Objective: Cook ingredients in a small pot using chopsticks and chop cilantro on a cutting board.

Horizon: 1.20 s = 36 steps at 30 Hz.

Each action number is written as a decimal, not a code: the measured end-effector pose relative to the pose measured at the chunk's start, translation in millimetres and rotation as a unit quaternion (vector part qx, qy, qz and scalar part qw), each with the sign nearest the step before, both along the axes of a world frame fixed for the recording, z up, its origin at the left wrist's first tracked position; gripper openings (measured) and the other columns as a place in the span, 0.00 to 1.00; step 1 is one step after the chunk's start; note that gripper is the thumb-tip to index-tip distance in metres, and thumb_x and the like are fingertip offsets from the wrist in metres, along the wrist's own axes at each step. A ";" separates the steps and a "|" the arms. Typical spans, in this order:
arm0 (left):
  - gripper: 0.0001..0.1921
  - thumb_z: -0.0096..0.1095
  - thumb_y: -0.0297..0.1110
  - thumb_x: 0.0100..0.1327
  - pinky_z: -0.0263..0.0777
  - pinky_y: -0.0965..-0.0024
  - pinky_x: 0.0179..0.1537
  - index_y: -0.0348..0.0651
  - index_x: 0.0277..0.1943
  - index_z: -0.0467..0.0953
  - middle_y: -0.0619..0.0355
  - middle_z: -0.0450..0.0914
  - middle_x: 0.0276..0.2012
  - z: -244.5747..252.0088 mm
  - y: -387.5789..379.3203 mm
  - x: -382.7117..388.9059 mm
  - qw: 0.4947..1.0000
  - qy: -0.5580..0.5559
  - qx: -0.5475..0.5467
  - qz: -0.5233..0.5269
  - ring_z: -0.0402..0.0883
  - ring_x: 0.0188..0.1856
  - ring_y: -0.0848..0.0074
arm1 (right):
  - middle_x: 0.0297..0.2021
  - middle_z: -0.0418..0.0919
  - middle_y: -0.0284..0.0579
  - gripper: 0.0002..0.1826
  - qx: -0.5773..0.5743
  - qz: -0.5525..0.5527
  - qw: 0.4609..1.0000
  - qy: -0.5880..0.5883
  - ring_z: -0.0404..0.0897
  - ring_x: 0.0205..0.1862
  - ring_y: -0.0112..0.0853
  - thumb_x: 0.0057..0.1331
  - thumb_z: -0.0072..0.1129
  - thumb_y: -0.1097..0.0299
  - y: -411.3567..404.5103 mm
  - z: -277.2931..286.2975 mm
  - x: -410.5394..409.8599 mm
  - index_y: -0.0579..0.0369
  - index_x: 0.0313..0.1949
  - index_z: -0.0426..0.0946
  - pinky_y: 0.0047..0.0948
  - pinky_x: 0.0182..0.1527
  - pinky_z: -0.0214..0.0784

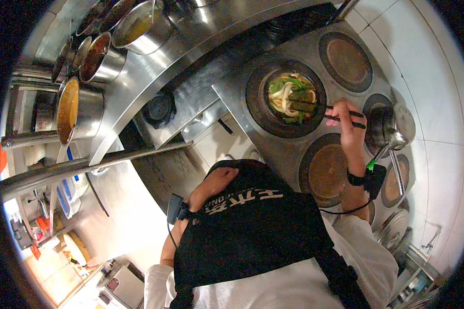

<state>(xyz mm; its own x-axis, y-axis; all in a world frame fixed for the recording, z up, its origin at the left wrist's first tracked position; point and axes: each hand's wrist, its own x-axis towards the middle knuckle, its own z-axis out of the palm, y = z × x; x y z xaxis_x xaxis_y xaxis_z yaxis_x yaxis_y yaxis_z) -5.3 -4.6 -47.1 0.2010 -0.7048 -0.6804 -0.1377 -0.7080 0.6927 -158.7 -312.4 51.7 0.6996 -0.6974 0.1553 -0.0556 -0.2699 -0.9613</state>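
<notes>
My right hand [344, 114] grips a pair of dark chopsticks [324, 110], whose tips dip into the food in a round pan [266, 102] on the stove. White noodles [284, 94] and green leafy vegetables [299, 83] lie in brownish liquid in that pan. My left hand [218, 179] rests against the front of my black apron [247, 239], with its fingers slightly bent; it holds nothing that I can see. Both wrists wear strapped black devices with cables.
Round hotplates [326, 170] surround the pan, and a metal saucepan [400, 127] with its handle towards me stands at the right. Steel pots [89, 112] of sauces line the shelf at upper left. Black bowls [159, 110] sit below it. A tiled wall [440, 116] bounds the right side.
</notes>
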 end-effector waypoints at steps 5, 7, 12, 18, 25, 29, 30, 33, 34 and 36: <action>0.23 0.41 0.49 0.64 0.65 0.64 0.47 0.35 0.41 0.75 0.46 0.78 0.38 -10.6 2.1 -0.6 0.999 -0.008 -0.038 -0.007 0.75 0.41 0.59 | 0.31 0.73 0.40 0.08 0.069 0.084 0.993 0.036 0.75 0.32 0.24 0.65 0.47 0.71 10.2 -40.0 14.6 0.65 0.33 0.72 0.22 0.34 0.72; 0.23 0.40 0.49 0.65 0.65 0.64 0.45 0.35 0.39 0.74 0.46 0.78 0.36 -0.8 -1.1 1.0 1.000 0.008 -0.028 -0.011 0.75 0.40 0.59 | 0.32 0.75 0.40 0.07 0.042 0.062 0.996 0.043 0.76 0.32 0.25 0.64 0.49 0.71 5.2 -60.7 19.7 0.61 0.34 0.74 0.22 0.34 0.71; 0.23 0.40 0.50 0.65 0.65 0.64 0.44 0.35 0.38 0.74 0.46 0.77 0.35 -1.5 -1.8 1.2 0.999 -0.006 -0.029 -0.014 0.76 0.38 0.60 | 0.36 0.78 0.41 0.07 -0.013 0.066 0.995 0.072 0.77 0.36 0.26 0.62 0.52 0.70 -3.6 -63.8 27.9 0.57 0.38 0.75 0.23 0.37 0.70; 0.25 0.39 0.51 0.64 0.65 0.64 0.46 0.35 0.39 0.75 0.45 0.77 0.36 -7.2 0.5 -0.2 1.000 -0.006 -0.014 -0.012 0.75 0.40 0.59 | 0.26 0.72 0.39 0.11 0.071 -0.026 0.990 0.118 0.76 0.33 0.24 0.65 0.46 0.68 -3.6 11.7 15.2 0.63 0.31 0.72 0.20 0.35 0.69; 0.25 0.40 0.52 0.64 0.65 0.64 0.48 0.35 0.42 0.75 0.45 0.77 0.40 -16.0 3.9 -2.9 1.000 -0.015 0.000 0.002 0.75 0.43 0.58 | 0.28 0.76 0.39 0.11 0.029 0.035 0.985 0.166 0.77 0.30 0.25 0.65 0.46 0.64 -22.0 3.4 -6.1 0.60 0.35 0.73 0.21 0.30 0.70; 0.25 0.40 0.51 0.64 0.64 0.64 0.50 0.35 0.44 0.75 0.45 0.77 0.41 -19.1 5.4 -1.2 1.000 0.009 -0.010 0.000 0.75 0.45 0.57 | 0.27 0.75 0.40 0.10 -0.030 0.043 0.995 0.086 0.77 0.30 0.26 0.66 0.45 0.66 -20.5 -16.5 1.1 0.59 0.35 0.73 0.21 0.29 0.72; 0.25 0.40 0.51 0.64 0.64 0.64 0.49 0.35 0.44 0.75 0.45 0.77 0.41 -19.9 6.7 -1.3 1.000 0.000 -0.012 0.001 0.75 0.44 0.58 | 0.28 0.77 0.40 0.08 -0.061 0.051 0.996 0.051 0.78 0.28 0.26 0.65 0.47 0.68 -23.7 -22.7 0.7 0.56 0.39 0.74 0.21 0.28 0.73; 0.24 0.40 0.50 0.64 0.65 0.64 0.49 0.35 0.43 0.75 0.44 0.77 0.40 -17.5 6.1 -1.4 1.000 -0.015 -0.019 -0.002 0.75 0.44 0.58 | 0.32 0.77 0.42 0.08 -0.012 0.058 0.998 0.012 0.78 0.29 0.27 0.65 0.48 0.69 -17.1 -32.5 9.4 0.57 0.39 0.74 0.22 0.30 0.74; 0.24 0.40 0.50 0.64 0.65 0.65 0.49 0.35 0.43 0.75 0.44 0.77 0.40 -14.7 5.1 -0.4 1.000 -0.013 -0.020 -0.005 0.75 0.44 0.59 | 0.33 0.77 0.42 0.08 0.028 0.064 0.997 0.021 0.78 0.29 0.27 0.64 0.48 0.70 -16.4 -41.5 11.8 0.58 0.39 0.74 0.22 0.30 0.74; 0.24 0.41 0.50 0.64 0.65 0.65 0.49 0.35 0.43 0.75 0.44 0.77 0.40 -8.3 3.9 0.0 1.000 -0.007 -0.020 -0.003 0.75 0.44 0.59 | 0.34 0.77 0.43 0.08 0.108 0.076 0.991 0.038 0.78 0.30 0.27 0.64 0.49 0.70 -11.6 -54.9 20.2 0.59 0.39 0.74 0.22 0.31 0.74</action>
